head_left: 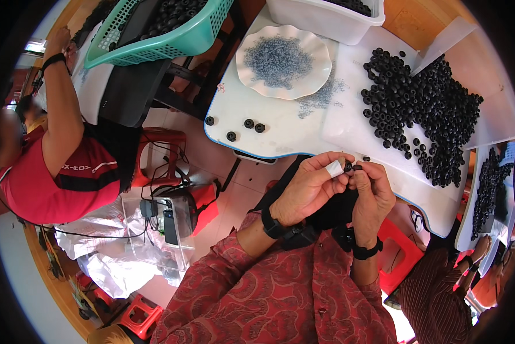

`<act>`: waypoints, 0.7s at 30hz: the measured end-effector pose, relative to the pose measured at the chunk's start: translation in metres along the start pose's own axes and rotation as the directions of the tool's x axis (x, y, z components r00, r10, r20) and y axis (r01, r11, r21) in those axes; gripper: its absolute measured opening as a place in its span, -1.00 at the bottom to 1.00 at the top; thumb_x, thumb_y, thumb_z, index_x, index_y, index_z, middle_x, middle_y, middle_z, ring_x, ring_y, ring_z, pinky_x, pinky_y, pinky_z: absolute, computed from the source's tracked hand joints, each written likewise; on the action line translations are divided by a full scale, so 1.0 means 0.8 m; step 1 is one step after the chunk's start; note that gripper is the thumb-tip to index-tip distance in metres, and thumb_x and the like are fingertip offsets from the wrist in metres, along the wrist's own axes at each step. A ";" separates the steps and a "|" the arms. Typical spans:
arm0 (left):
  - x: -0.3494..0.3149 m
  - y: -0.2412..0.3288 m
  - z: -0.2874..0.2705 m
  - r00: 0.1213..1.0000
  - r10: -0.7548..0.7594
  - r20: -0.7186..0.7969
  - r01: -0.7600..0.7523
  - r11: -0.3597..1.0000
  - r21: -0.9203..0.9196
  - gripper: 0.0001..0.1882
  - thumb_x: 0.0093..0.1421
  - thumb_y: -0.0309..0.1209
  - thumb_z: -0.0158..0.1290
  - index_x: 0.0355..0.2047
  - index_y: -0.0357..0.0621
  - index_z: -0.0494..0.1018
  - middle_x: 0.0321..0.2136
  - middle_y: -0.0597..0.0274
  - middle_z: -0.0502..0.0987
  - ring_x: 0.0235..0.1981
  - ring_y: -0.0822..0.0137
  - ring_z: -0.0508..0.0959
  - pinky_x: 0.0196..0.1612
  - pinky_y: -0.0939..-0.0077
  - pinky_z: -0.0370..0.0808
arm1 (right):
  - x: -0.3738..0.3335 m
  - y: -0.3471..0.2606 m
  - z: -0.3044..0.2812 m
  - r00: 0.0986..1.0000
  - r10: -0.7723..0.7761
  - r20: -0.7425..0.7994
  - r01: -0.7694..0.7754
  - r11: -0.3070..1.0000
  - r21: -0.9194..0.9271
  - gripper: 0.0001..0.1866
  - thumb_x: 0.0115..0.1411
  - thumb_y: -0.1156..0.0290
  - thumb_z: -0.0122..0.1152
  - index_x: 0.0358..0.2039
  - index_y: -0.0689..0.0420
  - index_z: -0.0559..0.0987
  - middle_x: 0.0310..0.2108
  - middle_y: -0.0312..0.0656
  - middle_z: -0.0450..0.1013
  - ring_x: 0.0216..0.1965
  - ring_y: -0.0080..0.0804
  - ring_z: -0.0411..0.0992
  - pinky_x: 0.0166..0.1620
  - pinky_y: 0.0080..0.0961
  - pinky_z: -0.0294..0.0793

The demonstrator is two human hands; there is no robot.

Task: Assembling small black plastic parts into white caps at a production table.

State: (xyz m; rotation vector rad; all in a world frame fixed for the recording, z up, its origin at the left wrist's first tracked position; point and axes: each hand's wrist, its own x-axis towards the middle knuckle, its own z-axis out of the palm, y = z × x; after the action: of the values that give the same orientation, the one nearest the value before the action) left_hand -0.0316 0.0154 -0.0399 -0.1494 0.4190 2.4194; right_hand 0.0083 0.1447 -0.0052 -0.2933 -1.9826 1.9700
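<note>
My left hand [309, 192], with white tape round one finger, pinches a small round black part [348, 166] above the table's near edge. Fingertip to fingertip with it, my right hand [373, 198] is closed on a second small black piece [357, 167]. The fingers cover much of both pieces, and whether they are joined I cannot tell. Just beyond my fingers another black part [366, 159] lies on the table. A large heap of black ring-like parts [435, 114] spreads to the right. Farther off, a scalloped white plate [320, 71] holds many tiny greyish clear rings [277, 60].
Several black parts [249, 123] sit apart on the white table [280, 137]. A white bin [332, 23] stands at the back, a translucent sheet [495, 97] at the right. A green basket [154, 49] and a co-worker in a red shirt [57, 178] are at the left.
</note>
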 end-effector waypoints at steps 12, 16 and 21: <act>0.000 -0.001 0.006 1.000 0.001 -0.029 0.000 0.999 0.046 -0.72 0.32 -0.48 0.01 0.00 -0.34 0.43 -0.32 0.30 0.50 -0.36 0.51 0.53 -0.30 0.68 0.51 | 0.000 0.001 -0.001 0.999 -0.013 -0.033 0.012 0.998 -0.055 -0.90 0.15 0.64 0.26 -0.29 0.27 0.59 -0.27 -0.25 0.45 -0.25 -0.57 0.41 -0.15 -0.66 0.39; -0.002 -0.002 0.008 0.999 0.035 -0.028 -0.031 0.994 0.105 -0.71 0.33 -0.46 0.00 0.02 -0.32 0.43 -0.32 0.32 0.51 -0.36 0.52 0.53 -0.29 0.68 0.51 | 0.000 0.000 -0.001 0.999 -0.033 -0.028 0.030 0.996 -0.089 -0.89 0.14 0.63 0.27 -0.29 0.27 0.58 -0.27 -0.25 0.45 -0.24 -0.56 0.41 -0.15 -0.66 0.39; -0.005 -0.002 0.010 0.997 0.072 -0.034 -0.064 0.975 0.211 -0.70 0.35 -0.43 0.00 0.04 -0.33 0.44 -0.32 0.30 0.53 -0.36 0.53 0.53 -0.28 0.68 0.52 | 0.000 0.001 0.000 0.996 -0.087 -0.019 0.083 0.983 -0.163 -0.88 0.15 0.62 0.28 -0.29 0.26 0.55 -0.28 -0.23 0.45 -0.25 -0.53 0.41 -0.15 -0.63 0.39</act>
State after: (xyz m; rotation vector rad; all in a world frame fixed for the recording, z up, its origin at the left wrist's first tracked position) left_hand -0.0273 0.0170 -0.0316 -0.0939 0.7060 2.4232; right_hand 0.0082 0.1448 -0.0057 -0.2665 -2.1060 1.7483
